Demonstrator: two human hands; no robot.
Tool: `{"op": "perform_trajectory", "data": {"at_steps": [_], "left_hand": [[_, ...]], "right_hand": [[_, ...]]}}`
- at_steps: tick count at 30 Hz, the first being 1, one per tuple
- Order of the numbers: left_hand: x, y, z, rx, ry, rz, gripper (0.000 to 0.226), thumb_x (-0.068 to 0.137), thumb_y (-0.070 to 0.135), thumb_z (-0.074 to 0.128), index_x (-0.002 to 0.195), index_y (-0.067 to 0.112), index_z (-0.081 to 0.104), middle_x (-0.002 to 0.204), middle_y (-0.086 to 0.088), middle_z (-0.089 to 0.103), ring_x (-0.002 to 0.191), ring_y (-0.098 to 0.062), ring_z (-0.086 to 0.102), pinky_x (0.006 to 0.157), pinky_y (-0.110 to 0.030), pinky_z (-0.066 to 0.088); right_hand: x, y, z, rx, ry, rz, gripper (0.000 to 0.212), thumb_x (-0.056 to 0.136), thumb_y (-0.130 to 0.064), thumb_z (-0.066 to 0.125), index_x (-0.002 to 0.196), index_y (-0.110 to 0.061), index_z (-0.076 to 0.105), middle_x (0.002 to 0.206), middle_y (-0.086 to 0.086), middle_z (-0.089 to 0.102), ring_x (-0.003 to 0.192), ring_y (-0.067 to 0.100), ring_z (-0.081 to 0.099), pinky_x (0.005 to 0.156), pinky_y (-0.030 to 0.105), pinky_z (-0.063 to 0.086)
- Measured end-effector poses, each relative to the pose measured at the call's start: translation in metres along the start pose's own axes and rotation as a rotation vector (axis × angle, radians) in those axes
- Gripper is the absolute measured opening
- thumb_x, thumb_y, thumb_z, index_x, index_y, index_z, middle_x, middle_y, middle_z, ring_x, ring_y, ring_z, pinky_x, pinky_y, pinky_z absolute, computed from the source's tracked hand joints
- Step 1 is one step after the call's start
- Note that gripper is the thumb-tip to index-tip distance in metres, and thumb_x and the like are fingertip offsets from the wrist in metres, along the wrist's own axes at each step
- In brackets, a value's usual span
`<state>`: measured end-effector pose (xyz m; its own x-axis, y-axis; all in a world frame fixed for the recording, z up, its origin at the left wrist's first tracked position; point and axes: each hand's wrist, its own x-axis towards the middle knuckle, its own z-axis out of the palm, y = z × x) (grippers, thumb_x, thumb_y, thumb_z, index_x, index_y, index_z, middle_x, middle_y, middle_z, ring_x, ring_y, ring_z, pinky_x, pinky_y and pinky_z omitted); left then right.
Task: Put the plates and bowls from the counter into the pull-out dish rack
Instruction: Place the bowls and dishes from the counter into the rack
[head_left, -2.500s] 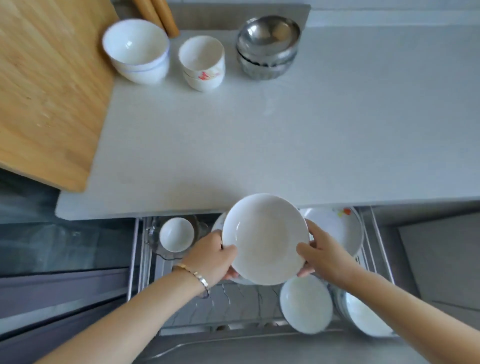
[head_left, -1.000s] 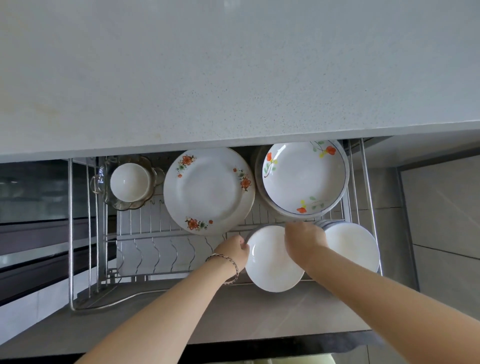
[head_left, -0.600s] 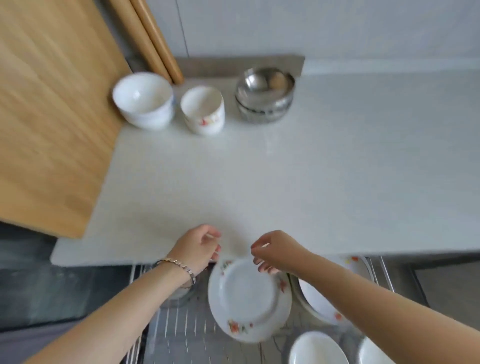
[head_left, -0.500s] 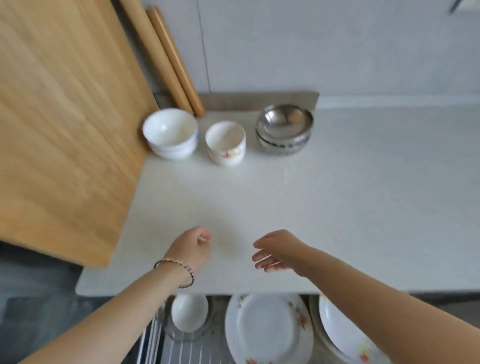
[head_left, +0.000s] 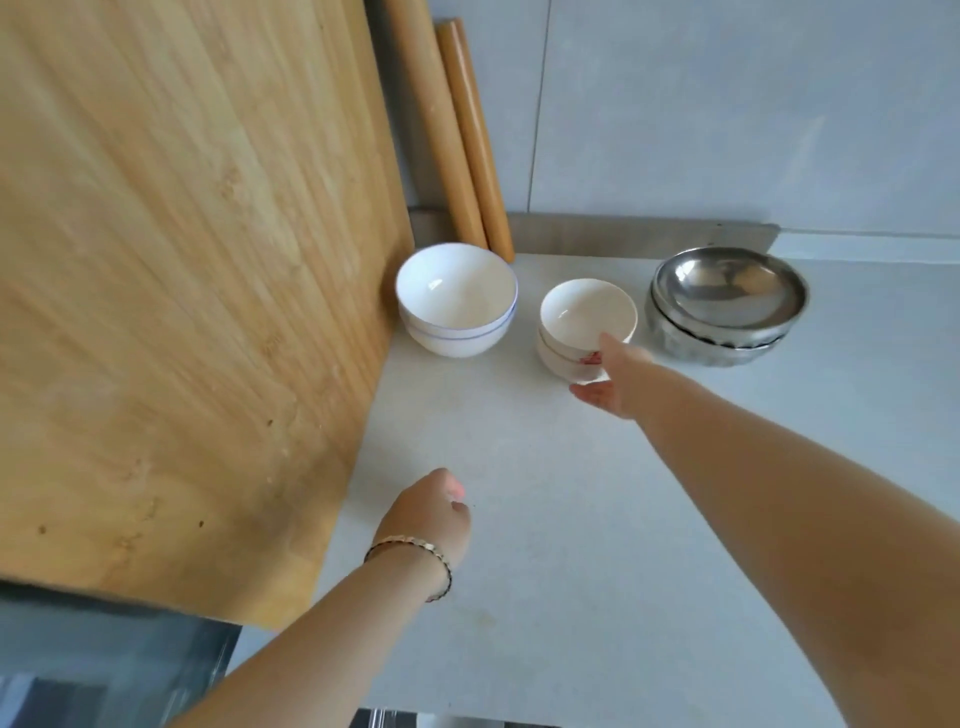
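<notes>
A small stack of white bowls with a red flower print (head_left: 584, 327) stands on the pale counter (head_left: 597, 519), near its back edge, and the top bowl is empty. The right hand (head_left: 615, 382) reaches across to this stack: the thumb lies against the near right side of the top bowl, close under its rim, while the other fingers curve in low at the foot of the stack, so the hand cups the stack from the front — whether it actually grips yet cannot be told. The stack sits flat on the counter.

Just to the left, apart from it, stands a second stack of white bowls with a thin blue line (head_left: 457, 301) round the outside; it looks like two nested, and the upper one is empty. It stands close against the edge of a large bamboo cutting board (head_left: 182, 270) that leans up over the left of the view. To the right of the flowered stack, close by but not touching, sits a stack of steel bowls (head_left: 727, 304), the top one shiny and empty.

Behind the blue-lined bowls two wooden rolling pins (head_left: 457, 135) lean side by side against the grey wall.

The left hand (head_left: 431, 514) hovers over the bare near part of the counter, well apart from every bowl — its fingers curled loosely inward and holding nothing. A beaded bracelet (head_left: 415, 556) circles that wrist.
</notes>
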<state>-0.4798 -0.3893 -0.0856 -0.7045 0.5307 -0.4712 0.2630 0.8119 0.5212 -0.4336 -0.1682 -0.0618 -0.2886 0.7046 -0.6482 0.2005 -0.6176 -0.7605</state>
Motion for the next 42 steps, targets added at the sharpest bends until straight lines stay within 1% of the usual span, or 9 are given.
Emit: {"op": "perform_trajectory", "data": {"at_steps": [2,8,12,15,21,24,30,37,42], "left_hand": [[-0.003,-0.003,0.005,-0.047,-0.016,0.001,0.027,0.09,0.01,0.037,0.106,0.018,0.056,0.107,-0.007,0.067,0.096,-0.026,0.065,0.08,-0.031,0.052],[-0.023,0.007,0.013,-0.347,-0.023,0.06,0.025,0.091,0.01,0.041,0.111,0.013,0.056,0.107,-0.013,0.067,0.08,-0.023,0.068,0.079,-0.038,0.058],[-0.058,0.025,0.013,-0.705,-0.181,-0.032,0.049,0.093,0.032,0.051,0.137,0.016,0.037,0.098,-0.007,0.058,0.065,-0.018,0.063,0.055,-0.031,0.055],[-0.097,0.027,0.023,-0.679,-0.307,-0.071,0.053,0.09,0.045,0.05,0.136,0.027,0.031,0.093,-0.005,0.056,0.065,-0.021,0.066,0.049,-0.03,0.057],[-0.177,-0.019,0.071,-0.601,-0.204,-0.163,0.034,0.092,0.005,0.043,0.123,0.019,0.042,0.088,-0.009,0.062,0.061,-0.024,0.066,0.052,-0.032,0.054],[-0.206,-0.056,0.097,-0.573,-0.174,-0.241,0.039,0.09,-0.001,0.041,0.126,0.013,0.047,0.091,-0.005,0.061,0.066,-0.024,0.065,0.053,-0.032,0.057],[-0.218,-0.127,0.165,-0.696,-0.172,-0.756,0.039,0.09,-0.007,0.042,0.129,-0.003,0.043,0.114,-0.017,0.049,0.097,-0.043,0.055,0.036,-0.03,0.055],[-0.178,-0.176,0.224,-0.764,-0.205,-1.005,0.05,0.092,-0.01,0.036,0.139,0.007,0.035,0.13,-0.028,0.049,0.062,-0.033,0.06,0.04,-0.036,0.055],[-0.156,-0.191,0.238,-0.588,-0.306,-0.939,0.05,0.093,-0.006,0.035,0.141,0.01,0.034,0.141,-0.022,0.04,0.095,-0.043,0.064,0.083,-0.048,0.056]], "right_hand": [[0.0,0.004,-0.001,0.016,-0.025,-0.024,0.043,0.099,-0.013,0.036,0.141,-0.004,0.031,0.118,0.018,0.045,0.121,0.041,0.054,0.064,0.031,0.059],[-0.028,0.035,-0.027,-0.078,-0.015,-0.036,0.038,0.094,-0.005,0.035,0.132,-0.005,0.036,0.089,0.013,0.052,0.081,0.037,0.067,0.084,0.042,0.054],[-0.085,0.07,-0.066,-0.179,-0.105,-0.035,0.022,0.091,-0.004,0.038,0.113,-0.005,0.045,0.084,0.011,0.056,0.067,0.03,0.065,0.069,0.036,0.062],[-0.138,0.097,-0.095,-0.354,-0.182,-0.079,0.025,0.09,-0.003,0.041,0.112,-0.007,0.051,0.085,0.007,0.061,0.064,0.025,0.067,0.059,0.03,0.062],[-0.215,0.158,-0.145,-0.705,-0.33,-0.143,0.055,0.084,-0.009,0.047,0.135,-0.029,0.047,0.053,-0.008,0.063,0.057,0.008,0.066,0.067,0.028,0.059],[-0.236,0.193,-0.159,-0.79,-0.414,-0.071,0.065,0.084,-0.012,0.047,0.14,-0.04,0.033,0.072,-0.002,0.068,0.063,0.013,0.057,0.056,0.018,0.045],[-0.228,0.291,-0.161,-0.867,-0.536,0.17,0.058,0.086,-0.012,0.046,0.141,-0.025,0.033,0.099,0.003,0.064,0.089,0.019,0.061,0.077,0.027,0.05],[-0.196,0.363,-0.166,-0.93,-0.434,0.426,0.045,0.092,-0.019,0.044,0.136,-0.017,0.041,0.094,0.003,0.059,0.076,0.015,0.058,0.061,0.022,0.047],[-0.183,0.38,-0.184,-1.021,-0.441,0.466,0.038,0.092,-0.018,0.043,0.13,-0.017,0.048,0.12,0.007,0.061,0.085,0.016,0.063,0.074,0.025,0.051]]}}
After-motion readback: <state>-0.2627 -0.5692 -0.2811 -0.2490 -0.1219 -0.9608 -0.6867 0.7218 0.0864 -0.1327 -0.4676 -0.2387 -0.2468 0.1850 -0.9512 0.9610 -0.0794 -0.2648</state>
